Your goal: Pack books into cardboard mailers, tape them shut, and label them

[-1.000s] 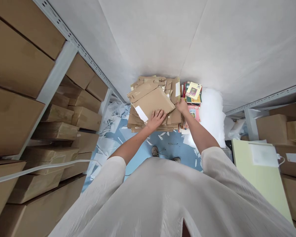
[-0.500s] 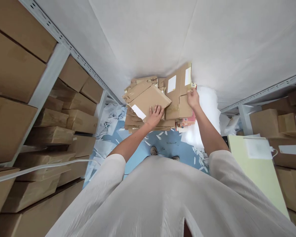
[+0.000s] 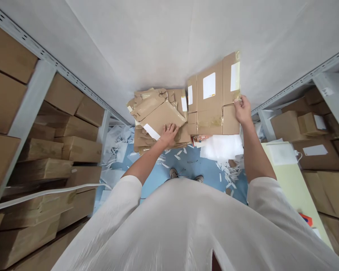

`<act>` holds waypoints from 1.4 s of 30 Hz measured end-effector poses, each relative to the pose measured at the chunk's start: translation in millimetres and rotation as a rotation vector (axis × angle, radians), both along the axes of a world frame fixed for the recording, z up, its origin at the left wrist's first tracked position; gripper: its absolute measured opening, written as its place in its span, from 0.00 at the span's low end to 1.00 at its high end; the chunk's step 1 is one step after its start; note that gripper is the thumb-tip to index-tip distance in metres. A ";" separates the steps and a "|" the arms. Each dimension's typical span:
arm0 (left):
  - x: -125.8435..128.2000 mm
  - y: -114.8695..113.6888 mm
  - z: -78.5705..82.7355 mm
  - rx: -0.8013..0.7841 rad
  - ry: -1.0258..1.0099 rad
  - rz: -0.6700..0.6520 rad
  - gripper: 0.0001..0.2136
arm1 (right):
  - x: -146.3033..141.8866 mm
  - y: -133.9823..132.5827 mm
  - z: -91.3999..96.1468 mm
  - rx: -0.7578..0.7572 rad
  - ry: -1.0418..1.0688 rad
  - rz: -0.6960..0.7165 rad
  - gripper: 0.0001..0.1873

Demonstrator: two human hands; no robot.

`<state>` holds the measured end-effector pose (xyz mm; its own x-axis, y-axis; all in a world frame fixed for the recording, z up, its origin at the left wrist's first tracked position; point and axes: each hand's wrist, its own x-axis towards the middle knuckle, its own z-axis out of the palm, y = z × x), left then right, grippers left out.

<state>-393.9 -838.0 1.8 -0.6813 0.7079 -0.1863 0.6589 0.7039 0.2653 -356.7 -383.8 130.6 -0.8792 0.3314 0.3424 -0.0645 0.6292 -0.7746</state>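
Observation:
With fingers closed on its right edge, my right hand [image 3: 243,109] holds up a flattened cardboard box [image 3: 214,107]. White labels and strips of clear tape show on that sheet. My left hand [image 3: 170,134] lies with spread fingers on another flattened box [image 3: 165,116], which bears a white label [image 3: 151,131]. Beneath it is a messy stack of flattened cardboard [image 3: 144,141]. Behind the held sheet, and partly hidden by it, are a white wrapped bundle [image 3: 223,146] and some red printed packaging [image 3: 199,140].
Shelves with cardboard boxes [image 3: 80,135] line the left side, and more boxes [image 3: 313,124] fill the right shelves. Paper scraps [image 3: 230,175] litter the blue floor [image 3: 155,177]. A pale yellow panel [image 3: 293,180] stands at right. A white cable [image 3: 48,191] crosses the left. Ahead is a white wall [image 3: 147,45].
My right hand has moved right with the flattened box, pulling it clear of the stack so more of it shows. My left hand stays on the stack. The view has shifted slightly.

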 end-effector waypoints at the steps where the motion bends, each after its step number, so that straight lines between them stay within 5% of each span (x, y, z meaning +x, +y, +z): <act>1: -1.0 2.3 2.7 0.009 -0.002 0.010 0.48 | 8.3 5.7 3.1 0.007 0.008 -0.002 0.43; 16: -6.8 81.8 36.5 0.272 0.031 0.078 0.37 | 95.9 41.6 68.7 0.061 0.053 -0.052 0.43; 20: -16.0 130.3 59.1 0.431 0.057 0.039 0.37 | 129.2 64.5 84.5 0.104 0.001 -0.085 0.40; 26: -9.5 241.0 108.0 0.800 0.012 -0.034 0.36 | 225.3 94.5 101.4 0.171 -0.114 -0.253 0.29; 29: 17.4 299.7 117.7 0.918 -0.078 -0.126 0.33 | 283.6 108.5 95.1 0.161 -0.206 -0.317 0.23; 33: 70.9 372.5 107.7 0.954 -0.250 -0.219 0.27 | 364.3 134.4 73.9 0.138 -0.272 -0.425 0.19; 39: 175.5 471.4 94.3 0.901 -0.583 -0.178 0.12 | 496.3 179.1 38.8 0.187 -0.279 -0.669 0.23; 42: 226.4 512.2 96.8 0.884 -0.643 -0.184 0.12 | 566.9 190.5 12.2 0.281 -0.215 -0.910 0.28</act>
<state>-167.5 -325.7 98.6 -0.5097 0.8465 0.1538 0.2931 0.0028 0.9561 210.2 -193.3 142.8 -0.3809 0.8453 0.3746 0.6624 0.5322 -0.5272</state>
